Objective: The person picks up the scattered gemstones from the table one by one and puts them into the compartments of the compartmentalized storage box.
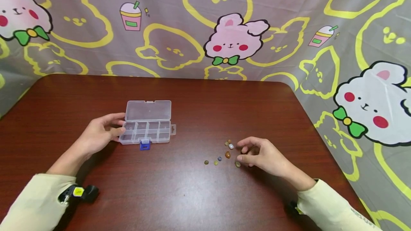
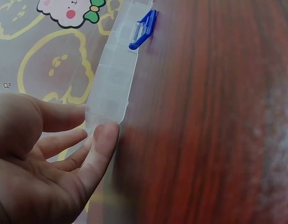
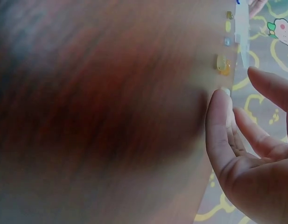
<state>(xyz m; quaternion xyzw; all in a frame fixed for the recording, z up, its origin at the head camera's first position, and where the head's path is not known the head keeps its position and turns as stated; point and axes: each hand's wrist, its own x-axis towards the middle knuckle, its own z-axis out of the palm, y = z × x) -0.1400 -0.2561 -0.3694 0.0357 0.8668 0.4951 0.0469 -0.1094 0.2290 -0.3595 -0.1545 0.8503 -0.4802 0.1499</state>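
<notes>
A clear plastic compartment box [image 1: 147, 131] stands at the left with its lid [image 1: 148, 111] raised toward the back and a blue latch [image 1: 145, 145] on its front. My left hand [image 1: 101, 131] grips the left end of the box between thumb and fingers, as the left wrist view also shows. Several small polished stones lie right of centre, among them an orange-brown stone [image 1: 227, 154], a white stone [image 1: 231, 146], a blue stone [image 1: 219, 158] and a green stone [image 1: 237, 164]. Just right of them my right hand [image 1: 263, 155] hovers with loosely bent fingers and nothing between thumb and fingertips.
A dark red-brown wooden table [image 1: 179, 195] carries everything. Behind it and along its right side hangs a grey curtain [image 1: 179, 20] printed with cartoon rabbits. A dark green stone [image 1: 206, 162] and a yellow-green stone [image 1: 216, 163] lie nearest the box.
</notes>
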